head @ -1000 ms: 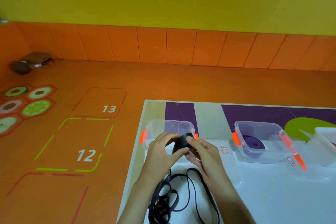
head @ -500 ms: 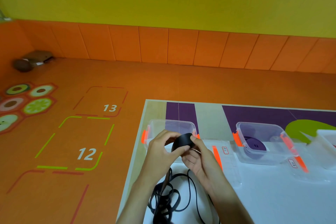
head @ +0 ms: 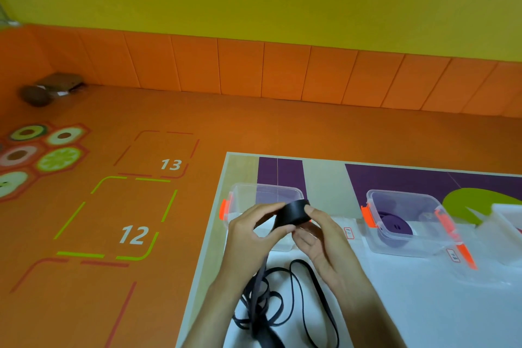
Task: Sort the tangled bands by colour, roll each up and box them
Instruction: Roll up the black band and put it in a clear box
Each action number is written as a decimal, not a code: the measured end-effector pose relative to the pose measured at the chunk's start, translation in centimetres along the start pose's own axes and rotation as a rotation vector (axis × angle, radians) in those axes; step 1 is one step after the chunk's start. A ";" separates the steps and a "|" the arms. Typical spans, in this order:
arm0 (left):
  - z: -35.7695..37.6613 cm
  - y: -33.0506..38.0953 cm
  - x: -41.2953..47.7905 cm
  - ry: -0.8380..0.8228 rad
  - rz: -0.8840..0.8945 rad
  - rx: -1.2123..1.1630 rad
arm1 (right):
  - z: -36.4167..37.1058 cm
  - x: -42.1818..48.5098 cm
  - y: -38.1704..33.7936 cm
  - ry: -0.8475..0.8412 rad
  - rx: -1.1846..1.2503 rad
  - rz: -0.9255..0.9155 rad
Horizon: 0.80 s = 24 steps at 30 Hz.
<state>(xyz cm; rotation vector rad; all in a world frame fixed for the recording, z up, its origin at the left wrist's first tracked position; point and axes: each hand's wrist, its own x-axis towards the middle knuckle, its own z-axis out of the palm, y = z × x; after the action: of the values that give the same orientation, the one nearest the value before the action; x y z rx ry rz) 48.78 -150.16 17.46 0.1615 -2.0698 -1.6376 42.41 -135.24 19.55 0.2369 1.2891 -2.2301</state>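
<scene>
Tabletop (head: 423, 305) is carrying everything, with a white sheet over a purple and green print. Loose black band (head: 282, 305) is lying heaped at its near edge, one strand running taut up under the left hand (head: 248, 237). Left hand and right hand (head: 322, 240) are both pinching the black roll (head: 292, 213), fingertips and thumbs closed on its wall, holding it in the air just in front of the near clear box (head: 245, 192). Second clear box (head: 401, 195), well to the right, is holding a coiled purple band (head: 395, 227). Against a second ago, the roll is now showing its outer wall to the camera and the strand is pulling straighter. Judgement: winding is progressing, much black length is remaining, boxing not yet due.
</scene>
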 end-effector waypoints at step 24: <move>1.0 0.2 0.8 0.004 0.081 0.219 | 0.2 0.0 0.5 0.019 -0.351 -0.128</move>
<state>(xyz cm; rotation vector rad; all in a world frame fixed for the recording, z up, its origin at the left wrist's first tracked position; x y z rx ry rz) 47.73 -149.55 17.73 0.1519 -2.2190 -1.3603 42.66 -135.59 19.30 0.0449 1.7185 -2.0599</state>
